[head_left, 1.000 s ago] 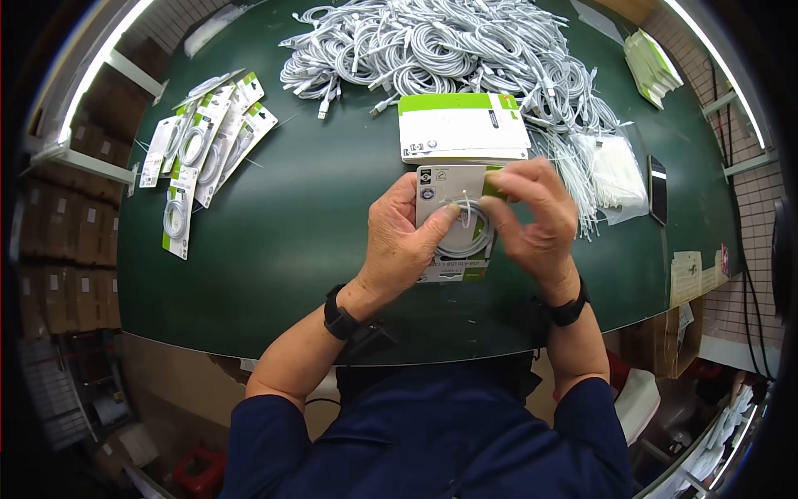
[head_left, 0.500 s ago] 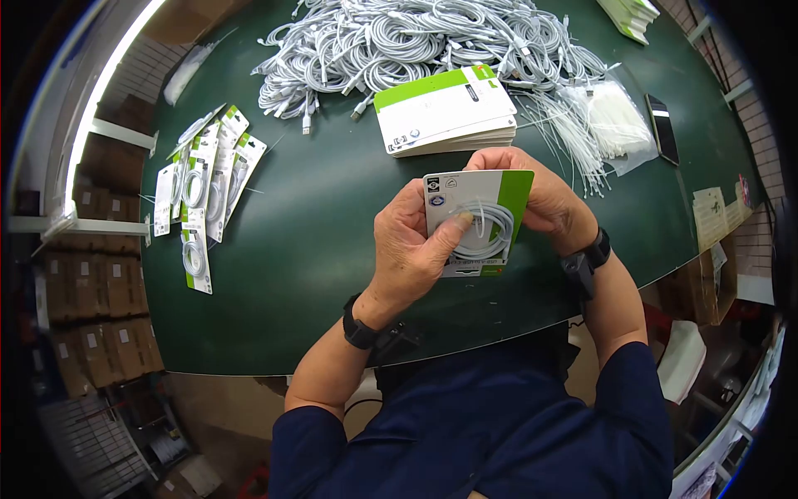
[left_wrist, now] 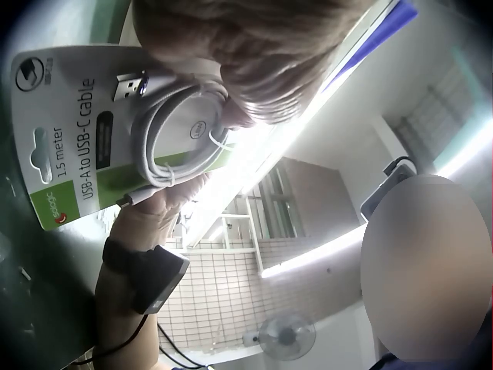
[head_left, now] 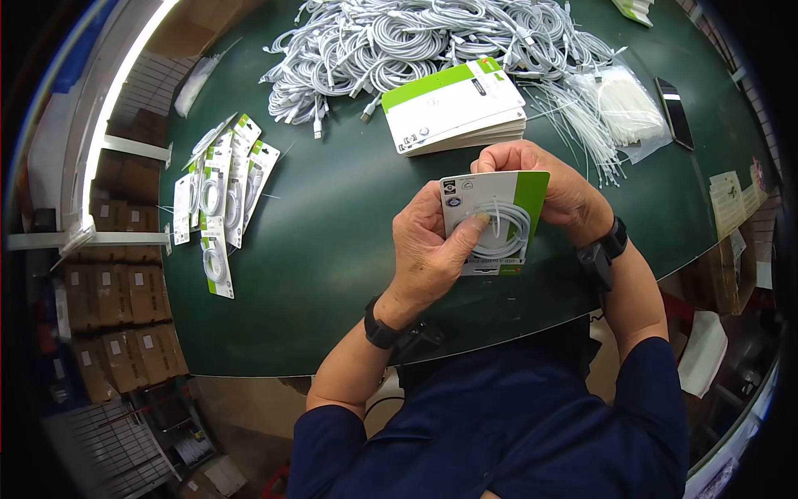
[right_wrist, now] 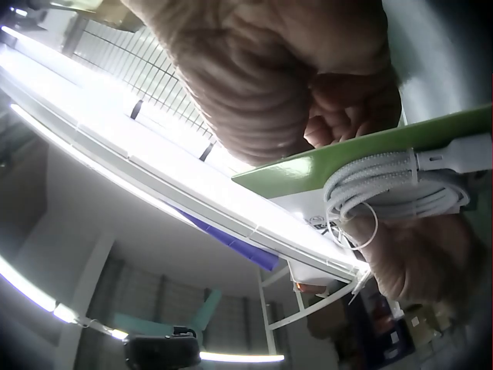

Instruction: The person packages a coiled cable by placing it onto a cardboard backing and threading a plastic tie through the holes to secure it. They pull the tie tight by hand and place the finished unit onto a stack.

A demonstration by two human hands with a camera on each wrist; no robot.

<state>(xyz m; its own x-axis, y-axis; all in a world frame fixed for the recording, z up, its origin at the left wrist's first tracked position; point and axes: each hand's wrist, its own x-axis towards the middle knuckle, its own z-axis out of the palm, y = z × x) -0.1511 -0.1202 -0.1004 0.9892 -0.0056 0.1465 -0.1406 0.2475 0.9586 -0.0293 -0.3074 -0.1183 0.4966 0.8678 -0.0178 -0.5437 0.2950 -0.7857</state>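
Upright before the person is a white and green packaging card (head_left: 491, 185) printed USB-A to USB-C cable, bearing a coiled white USB cable (head_left: 519, 230). The left hand (head_left: 432, 254) grips the card's left side, its thumb pressed over the front beside the coil. A thin white cable tie (head_left: 497, 218) loops round the coil at the thumb. The right hand (head_left: 559, 185) is at the card's green upper right edge with fingers bent behind it. Those fingers (right_wrist: 358, 108) show partly in the right wrist view; I cannot tell what they hold.
Behind the hands is a stack of cards (head_left: 453, 108), with a heap of white cables (head_left: 399, 50) beyond. Loose cable ties (head_left: 573, 133), a bag of ties (head_left: 628, 108) and a phone (head_left: 675, 112) lie right. Several carded cables (head_left: 220, 191) lie left.
The right hand has gone from the card's front, near the coil, to behind its right edge. The left hand still holds the card. The head view has shifted, and the card has turned slightly.
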